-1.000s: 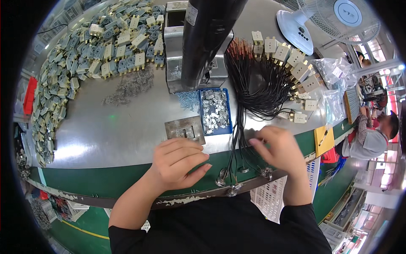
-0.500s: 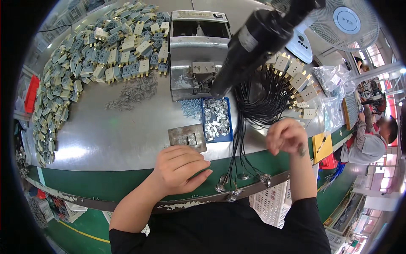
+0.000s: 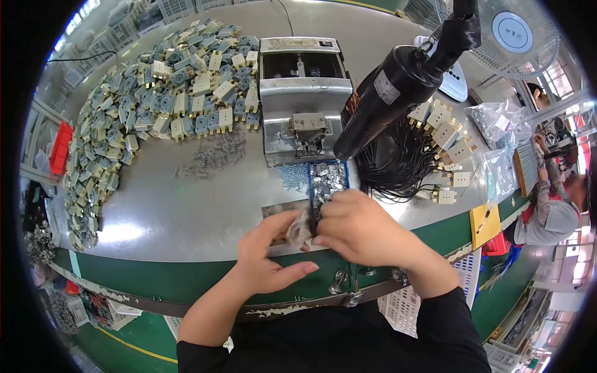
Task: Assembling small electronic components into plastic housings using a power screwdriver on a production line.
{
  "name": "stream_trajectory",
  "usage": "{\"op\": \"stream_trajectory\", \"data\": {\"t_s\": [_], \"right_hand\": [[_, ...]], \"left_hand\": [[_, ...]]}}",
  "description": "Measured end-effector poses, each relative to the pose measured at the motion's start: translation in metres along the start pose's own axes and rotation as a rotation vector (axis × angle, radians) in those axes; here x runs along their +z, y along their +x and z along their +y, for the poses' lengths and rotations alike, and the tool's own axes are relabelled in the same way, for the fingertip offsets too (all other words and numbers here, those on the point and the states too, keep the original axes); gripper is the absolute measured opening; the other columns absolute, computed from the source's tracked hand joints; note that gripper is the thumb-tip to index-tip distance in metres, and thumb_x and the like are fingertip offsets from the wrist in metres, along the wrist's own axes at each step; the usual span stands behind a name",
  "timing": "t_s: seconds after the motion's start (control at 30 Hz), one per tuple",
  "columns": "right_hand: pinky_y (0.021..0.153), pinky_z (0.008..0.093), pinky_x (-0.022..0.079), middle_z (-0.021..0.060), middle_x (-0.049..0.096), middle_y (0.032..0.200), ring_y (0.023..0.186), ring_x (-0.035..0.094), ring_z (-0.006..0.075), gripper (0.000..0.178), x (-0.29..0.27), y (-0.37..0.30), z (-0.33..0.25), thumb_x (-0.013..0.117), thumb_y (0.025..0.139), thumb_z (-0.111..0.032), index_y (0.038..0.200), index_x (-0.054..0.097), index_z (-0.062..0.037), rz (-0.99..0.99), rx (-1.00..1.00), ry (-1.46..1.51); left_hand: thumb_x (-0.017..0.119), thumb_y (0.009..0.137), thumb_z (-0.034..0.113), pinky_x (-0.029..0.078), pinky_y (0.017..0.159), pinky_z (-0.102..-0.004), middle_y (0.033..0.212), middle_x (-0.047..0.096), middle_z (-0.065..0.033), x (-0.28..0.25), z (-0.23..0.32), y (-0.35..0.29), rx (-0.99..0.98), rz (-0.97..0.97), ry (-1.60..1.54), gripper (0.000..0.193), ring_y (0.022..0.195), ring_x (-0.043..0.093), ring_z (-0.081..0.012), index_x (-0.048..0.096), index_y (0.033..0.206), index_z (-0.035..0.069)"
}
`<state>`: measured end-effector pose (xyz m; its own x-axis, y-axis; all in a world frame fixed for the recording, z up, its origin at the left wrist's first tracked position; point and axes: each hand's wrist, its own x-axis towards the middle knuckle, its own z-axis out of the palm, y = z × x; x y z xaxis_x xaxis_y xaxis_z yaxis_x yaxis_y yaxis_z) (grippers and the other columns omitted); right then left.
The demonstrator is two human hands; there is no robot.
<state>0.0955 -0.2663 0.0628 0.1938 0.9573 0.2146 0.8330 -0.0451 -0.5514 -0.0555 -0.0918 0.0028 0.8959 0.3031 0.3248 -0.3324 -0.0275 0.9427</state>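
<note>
My left hand [image 3: 267, 252] is at the front of the table, its thumb spread away from the fingers and the palm turned toward my right hand. My right hand [image 3: 360, 227] has its fingers bent together over the near end of a blue tray [image 3: 347, 180] of small metal pieces [image 3: 328, 177]. Between the hands is a pale, motion-blurred part [image 3: 301, 230], seemingly at my right fingertips; its kind cannot be made out. Beneath it lies a flat metal fixture plate [image 3: 273, 210], largely covered by the hands.
Grey and cream switch-like housings [image 3: 180, 93] are heaped at left, beside loose springs [image 3: 214, 152]. A metal bench machine [image 3: 305, 99] stands behind small screws [image 3: 292, 176]. Right of it are a black cylinder on an arm [image 3: 392, 93], black cables [image 3: 404, 165] and a fan [image 3: 512, 32].
My right hand has swung left from beside the cables to the tray's near end. My left hand has opened its thumb from its fingers. A blurred part now shows between them; the view has shifted slightly.
</note>
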Motion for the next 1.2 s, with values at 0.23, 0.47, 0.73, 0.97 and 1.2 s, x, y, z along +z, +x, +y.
{"op": "stream_trajectory", "data": {"t_s": [0.23,0.47,0.73,0.97,1.2], "right_hand": [[0.072,0.044,0.055,0.009,0.067,0.09,0.087,0.068,0.0338,0.014,0.023,-0.005,-0.003,0.077,0.09,-0.013,0.095,0.07,-0.0027,-0.017,0.083,0.094],[0.065,0.0405,0.056,0.01,0.071,0.08,0.07,0.069,0.0328,0.015,0.022,-0.008,0.005,0.08,0.088,-0.008,0.102,0.075,-0.0038,0.066,0.069,0.41],[0.057,0.0379,0.052,0.0096,0.071,0.077,0.066,0.069,0.0298,0.011,0.007,-0.008,0.02,0.082,0.084,-0.004,0.094,0.078,-0.0041,0.055,-0.014,0.469],[0.05,0.035,0.046,0.0069,0.066,0.069,0.056,0.063,0.0247,0.015,0.009,-0.012,0.015,0.084,0.08,-0.003,0.094,0.079,-0.004,0.147,-0.004,0.368],[0.046,0.0324,0.041,0.0056,0.062,0.063,0.051,0.057,0.0205,0.015,0.008,-0.016,0.016,0.084,0.076,-0.003,0.091,0.08,-0.0041,0.302,-0.078,0.273]], "left_hand": [[0.085,0.085,0.005,0.057,0.067,-0.0303,0.086,0.073,-0.0095,-0.02,0.008,0.017,0.087,-0.31,0.428,0.028,0.075,0.07,-0.0174,0.07,0.108,-0.002],[0.079,0.093,0.006,0.053,0.058,-0.0267,0.086,0.071,-0.0133,-0.027,0.024,0.02,-0.714,-0.449,-0.495,0.019,0.066,0.069,-0.0178,0.061,0.099,0.002],[0.054,0.113,0.036,0.026,0.05,-0.0255,0.076,0.058,-0.0087,-0.024,0.004,0.011,-0.696,-0.387,-0.723,0.035,0.06,0.043,-0.0108,0.057,0.101,0.003],[0.058,0.11,0.016,0.047,0.057,-0.0262,0.088,0.069,-0.0143,-0.024,0.02,0.024,-0.623,-0.402,-0.476,0.019,0.07,0.062,-0.0141,0.062,0.107,-0.002],[0.061,0.108,0.012,0.065,0.082,-0.0363,0.111,0.076,-0.02,-0.02,0.024,0.032,-0.756,-0.423,-0.338,0.033,0.099,0.077,-0.0272,0.065,0.131,-0.011]]}}
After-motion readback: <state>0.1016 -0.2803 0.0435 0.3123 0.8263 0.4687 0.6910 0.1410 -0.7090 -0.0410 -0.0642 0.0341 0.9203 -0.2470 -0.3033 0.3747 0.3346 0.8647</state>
